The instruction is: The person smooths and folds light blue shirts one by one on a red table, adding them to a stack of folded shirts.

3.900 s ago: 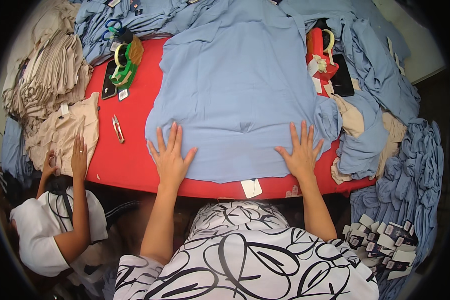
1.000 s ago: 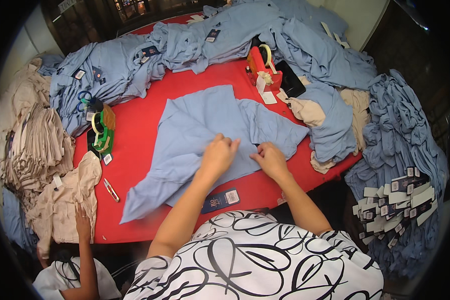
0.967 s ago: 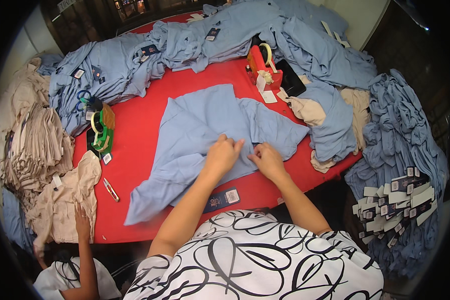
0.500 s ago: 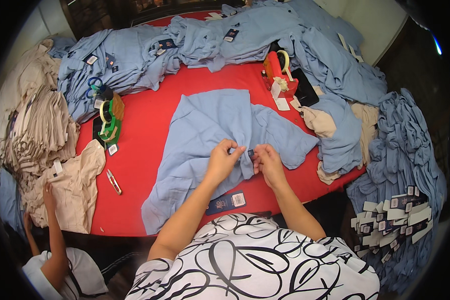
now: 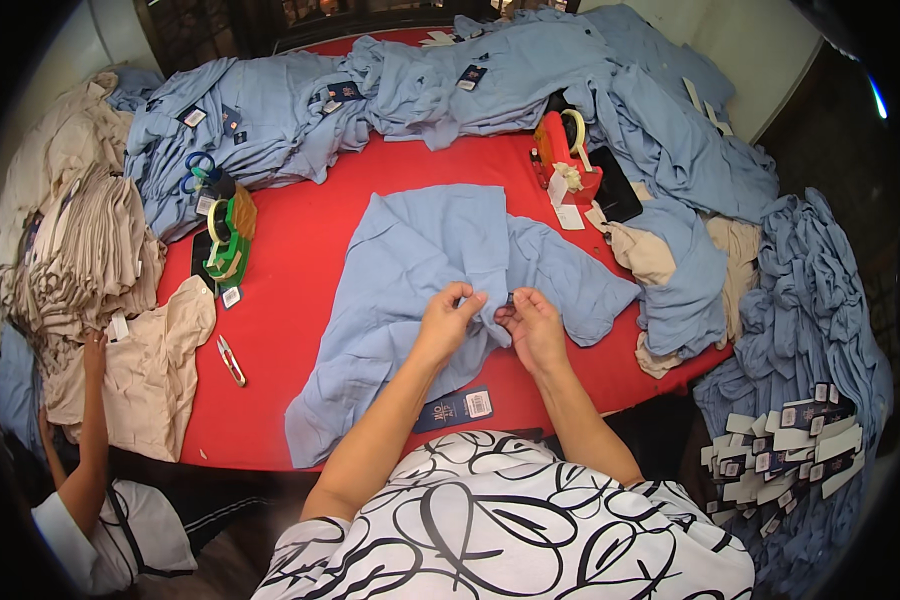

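Centre of frame: left hand (image 5: 448, 318) and right hand (image 5: 532, 322) pinch fold of blue shirt (image 5: 420, 270) on red table (image 5: 300, 230). Keep fingertips close, fabric taut; hang tag (image 5: 457, 408) stays clear below.

The fingertips of the left hand (image 5: 448, 318) and right hand (image 5: 530, 322) are buried in a fold of the light blue cotton shirt (image 5: 440, 270) — what they pinch cannot be told. The dark rectangular hang tag (image 5: 454, 408) lies half under the shirt's hem. A co-worker's raised hand (image 5: 94, 352) shows at lower left — the body is cut off by the rim.
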The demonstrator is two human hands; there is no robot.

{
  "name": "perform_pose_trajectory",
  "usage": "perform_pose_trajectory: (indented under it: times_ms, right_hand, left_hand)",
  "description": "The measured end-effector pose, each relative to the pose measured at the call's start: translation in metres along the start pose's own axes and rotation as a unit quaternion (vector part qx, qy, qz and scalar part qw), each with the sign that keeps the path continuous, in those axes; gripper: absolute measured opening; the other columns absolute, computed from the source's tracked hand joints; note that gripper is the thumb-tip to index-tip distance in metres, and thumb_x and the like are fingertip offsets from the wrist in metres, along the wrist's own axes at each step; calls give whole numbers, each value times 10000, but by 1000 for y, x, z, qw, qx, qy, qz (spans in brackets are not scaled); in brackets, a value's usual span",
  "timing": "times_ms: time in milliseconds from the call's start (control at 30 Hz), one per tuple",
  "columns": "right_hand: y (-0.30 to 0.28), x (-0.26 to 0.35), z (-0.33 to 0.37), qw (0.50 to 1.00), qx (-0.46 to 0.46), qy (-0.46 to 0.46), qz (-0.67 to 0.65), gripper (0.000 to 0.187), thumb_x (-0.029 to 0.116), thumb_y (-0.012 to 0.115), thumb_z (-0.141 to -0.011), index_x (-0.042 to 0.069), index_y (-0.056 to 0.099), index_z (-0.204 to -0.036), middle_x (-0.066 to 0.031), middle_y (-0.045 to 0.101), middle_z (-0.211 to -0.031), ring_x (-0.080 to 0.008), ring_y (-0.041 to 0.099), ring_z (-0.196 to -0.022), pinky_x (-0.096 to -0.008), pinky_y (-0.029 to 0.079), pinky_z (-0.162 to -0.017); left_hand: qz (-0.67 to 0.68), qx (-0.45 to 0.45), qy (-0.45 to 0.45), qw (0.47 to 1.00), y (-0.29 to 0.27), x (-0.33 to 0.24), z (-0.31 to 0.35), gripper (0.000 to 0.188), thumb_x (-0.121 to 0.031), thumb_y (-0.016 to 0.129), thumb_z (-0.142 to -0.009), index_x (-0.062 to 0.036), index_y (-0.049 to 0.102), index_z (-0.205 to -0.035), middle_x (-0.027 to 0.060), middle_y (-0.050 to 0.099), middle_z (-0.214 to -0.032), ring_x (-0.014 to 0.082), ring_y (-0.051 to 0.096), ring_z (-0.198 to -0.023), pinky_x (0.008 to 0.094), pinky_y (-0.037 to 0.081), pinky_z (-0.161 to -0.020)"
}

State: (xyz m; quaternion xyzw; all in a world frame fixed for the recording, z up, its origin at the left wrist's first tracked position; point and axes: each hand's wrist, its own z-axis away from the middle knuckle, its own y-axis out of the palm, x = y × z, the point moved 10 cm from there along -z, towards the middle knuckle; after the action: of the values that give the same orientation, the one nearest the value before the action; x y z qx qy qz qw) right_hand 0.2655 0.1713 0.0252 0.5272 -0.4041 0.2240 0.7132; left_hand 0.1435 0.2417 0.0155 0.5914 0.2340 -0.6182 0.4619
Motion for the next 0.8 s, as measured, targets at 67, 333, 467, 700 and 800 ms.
perform_pose_trajectory:
  times_ms: [67,333,467,700,800]
  right_hand:
    - [-2,2,0,1000,-5,21,3,134,136,562,-1002,11,609,-1006,-76,640,-913,-163,635,-802,-313,536,-795]
    - [-1,-6,0,997,-3,42,67,183,162,558,-1009,-4,632,-1030,-69,655,-899,-151,633,-774,-290,534,-746]
    - [5,12,12,961,-43,-59,268,202,111,601,-966,-2,653,-1126,-81,653,-926,-196,623,-803,-338,515,-756]
    - [83,44,62,642,64,-408,646,478,-69,636,-777,67,664,-1234,-103,598,-1039,-264,553,-873,-375,460,-788]
    - [85,45,62,631,67,-419,650,480,-73,629,-781,74,663,-1236,-99,601,-1036,-248,550,-840,-368,462,-778]
  left_hand:
    - [-23,-23,5,999,-1,-5,4,226,-254,728,-904,-77,607,-833,-25,512,-696,28,422,-584,212,327,-520]
    - [-159,-37,115,980,1,-12,-8,324,-307,693,-914,-32,602,-769,-12,526,-654,76,419,-588,262,351,-534]
    - [-107,-29,52,992,-2,-4,-5,247,-281,656,-955,-60,640,-845,-35,561,-735,56,459,-676,238,373,-605]
    - [150,59,-65,985,2,12,1,226,-274,532,-1008,-85,656,-1002,-2,635,-934,110,527,-855,268,396,-750]
    - [169,75,-69,980,2,12,2,225,-253,503,-1017,-88,655,-1036,2,640,-967,116,535,-885,279,401,-775]
